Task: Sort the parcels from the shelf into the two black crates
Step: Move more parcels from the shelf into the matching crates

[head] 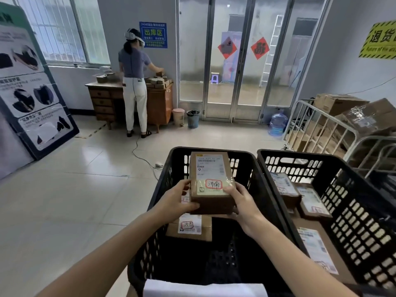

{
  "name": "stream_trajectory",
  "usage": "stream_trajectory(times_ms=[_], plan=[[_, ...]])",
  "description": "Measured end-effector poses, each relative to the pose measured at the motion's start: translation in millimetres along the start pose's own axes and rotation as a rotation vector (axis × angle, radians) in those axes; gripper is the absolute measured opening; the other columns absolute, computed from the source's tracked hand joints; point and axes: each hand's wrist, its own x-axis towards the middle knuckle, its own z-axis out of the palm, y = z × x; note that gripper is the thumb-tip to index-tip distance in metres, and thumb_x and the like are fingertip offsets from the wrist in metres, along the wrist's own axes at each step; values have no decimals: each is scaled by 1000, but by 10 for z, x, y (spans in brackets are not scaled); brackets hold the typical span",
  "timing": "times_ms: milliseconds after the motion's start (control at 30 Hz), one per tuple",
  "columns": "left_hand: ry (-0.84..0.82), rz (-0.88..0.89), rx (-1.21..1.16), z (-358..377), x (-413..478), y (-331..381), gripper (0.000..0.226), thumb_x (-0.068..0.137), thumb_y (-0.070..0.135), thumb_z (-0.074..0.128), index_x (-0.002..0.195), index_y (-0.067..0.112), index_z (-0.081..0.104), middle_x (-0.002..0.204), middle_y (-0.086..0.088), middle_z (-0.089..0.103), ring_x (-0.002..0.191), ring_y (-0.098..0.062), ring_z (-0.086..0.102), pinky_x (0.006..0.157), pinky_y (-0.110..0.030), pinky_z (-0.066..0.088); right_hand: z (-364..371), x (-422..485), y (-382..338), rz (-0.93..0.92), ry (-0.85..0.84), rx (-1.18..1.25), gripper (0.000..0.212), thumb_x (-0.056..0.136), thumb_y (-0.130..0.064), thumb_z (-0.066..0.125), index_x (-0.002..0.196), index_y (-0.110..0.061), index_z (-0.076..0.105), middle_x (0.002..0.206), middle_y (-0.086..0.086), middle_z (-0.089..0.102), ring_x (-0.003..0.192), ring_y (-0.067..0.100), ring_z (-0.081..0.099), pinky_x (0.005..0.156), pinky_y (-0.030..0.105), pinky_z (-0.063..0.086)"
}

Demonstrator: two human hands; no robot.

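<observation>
A brown cardboard parcel with a white shipping label and red handwritten characters hangs over the left black crate. My left hand grips its near left corner and my right hand grips its near right corner. Below it in the same crate lies another parcel with a red-marked label. The right black crate holds several labelled parcels, one of them a large flat box. The shelf is out of view.
A person in a headset stands at a wooden desk with small boxes at the back left. Metal cage trolleys with cartons stand to the right. A cable and power strip lie on the tiled floor beyond the crates.
</observation>
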Motion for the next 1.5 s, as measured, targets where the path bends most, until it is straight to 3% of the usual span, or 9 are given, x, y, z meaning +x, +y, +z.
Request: stream_trajectory(times_ms=[167,400,667,900,1000,1100,1233,1400,1500], plan=[[-46,-44,60,-40,29,-209,70,84,20,66,143,19,27,137,1,49,127,-14,46,101,-27,40,117,186,190,105,0,5,45,89,-27,56,131,-23,42,106,8,62,87,21,62,57,26,48],[-91,-72,168,55,173,-409,67,82,23,68,140,24,33,137,4,48,125,-10,45,104,-27,40,177,588,342,180,60,-11,43,87,-29,58,128,-24,44,101,8,63,82,19,61,55,27,45],[-49,-166,831,182,484,-522,56,86,22,57,136,14,33,131,-4,45,121,-19,41,102,-31,41,330,1147,544,244,57,-2,54,86,-28,61,135,-18,39,104,10,62,90,24,63,62,32,52],[-165,-137,1145,269,550,-647,47,88,8,49,133,3,34,133,-15,42,124,-28,38,107,-35,32,344,1497,531,251,45,-57,57,88,-27,60,139,-14,36,122,15,56,83,19,58,57,27,46],[-194,-117,1176,294,577,-665,47,89,5,46,135,2,34,136,-17,40,126,-31,35,108,-38,30,393,1579,615,221,8,-191,64,87,-32,61,141,-15,34,128,12,54,97,22,59,74,36,53],[-210,-121,1177,302,594,-674,48,90,6,47,136,1,33,138,-17,39,129,-31,33,110,-38,27,413,1595,658,147,-26,-384,68,87,-37,61,143,-14,31,137,10,49,118,24,52,98,38,46],[-223,-125,1155,311,597,-682,47,90,6,47,135,2,34,138,-17,38,131,-31,31,111,-36,26,418,1600,688,112,-105,-479,71,87,-43,59,143,-12,30,139,8,47,124,22,48,100,32,41],[-228,-127,1128,322,610,-674,48,91,7,45,137,3,32,141,-16,36,134,-30,29,112,-36,24,437,1610,712,23,-155,-612,48,90,-38,56,132,-16,45,131,-1,55,119,17,52,97,26,42],[-235,-124,1102,322,609,-676,49,90,7,47,137,4,33,140,-15,37,132,-29,31,111,-36,26,444,1650,729,-125,-155,-794,69,82,-42,65,139,-20,34,138,1,45,130,20,42,106,36,38]])
